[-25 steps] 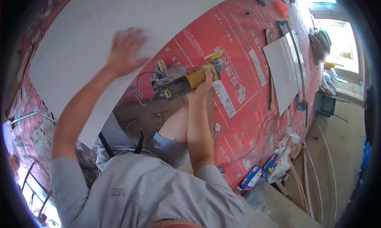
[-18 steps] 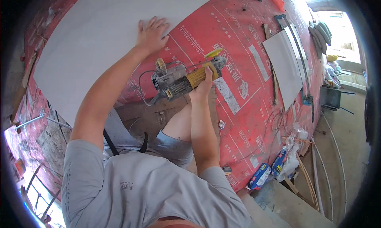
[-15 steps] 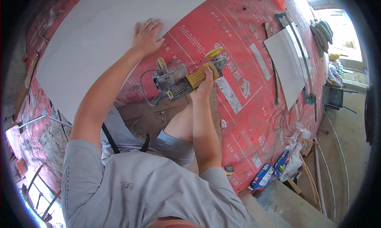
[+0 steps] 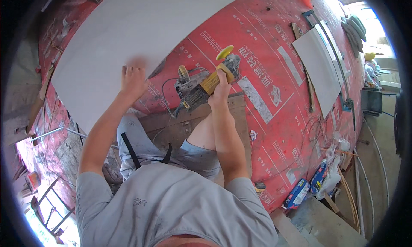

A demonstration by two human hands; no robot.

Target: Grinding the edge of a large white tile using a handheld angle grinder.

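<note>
You are gripping the yellow-and-black angle grinder [image 4: 209, 84] at mid-frame in your right hand [image 4: 221, 89], its long axis running lower left to upper right, while your left hand [image 4: 134, 81], grip indeterminable, is overlapping the nearer, large flat white sheet [image 4: 128, 28], upper left.

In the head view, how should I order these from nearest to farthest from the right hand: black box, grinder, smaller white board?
1. Grinder: held in the right hand.
2. Smaller white board: to the hand's right.
3. Black box: farther right.
</note>
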